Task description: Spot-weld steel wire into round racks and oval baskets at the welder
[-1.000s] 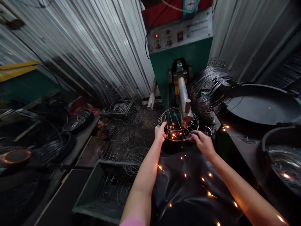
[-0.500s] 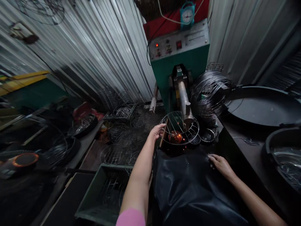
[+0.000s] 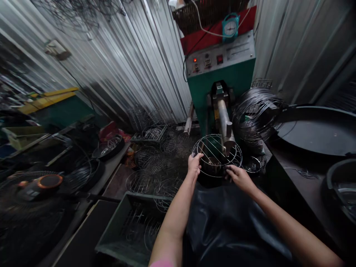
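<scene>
A round wire rack (image 3: 213, 147) with parallel cross wires lies level under the welding machine's arm (image 3: 224, 122). My left hand (image 3: 195, 164) is closed on the rack's left rim, thumb on top. At the front rim, my right hand (image 3: 236, 176) has its fingers pinched together on the rack, fingertips partly hidden in shadow. The arm's lower electrode tip (image 3: 227, 151) comes down at the rack's right side. Below, a dark rounded part shows dimly through the wires. A black apron (image 3: 219, 218) covers my lap.
A green crate (image 3: 111, 226) with wire pieces stands at the left front, and several wire racks (image 3: 140, 181) lie behind it. To the right are a coil of wire (image 3: 256, 111), a small dish (image 3: 251, 165) and a wide black pan (image 3: 319, 129). The green machine (image 3: 222, 78) stands ahead.
My right hand has moved left from the apron to the rack's front rim. The orange glow and sparks under the rack are gone. My left hand stays on the rack as the view shifts.
</scene>
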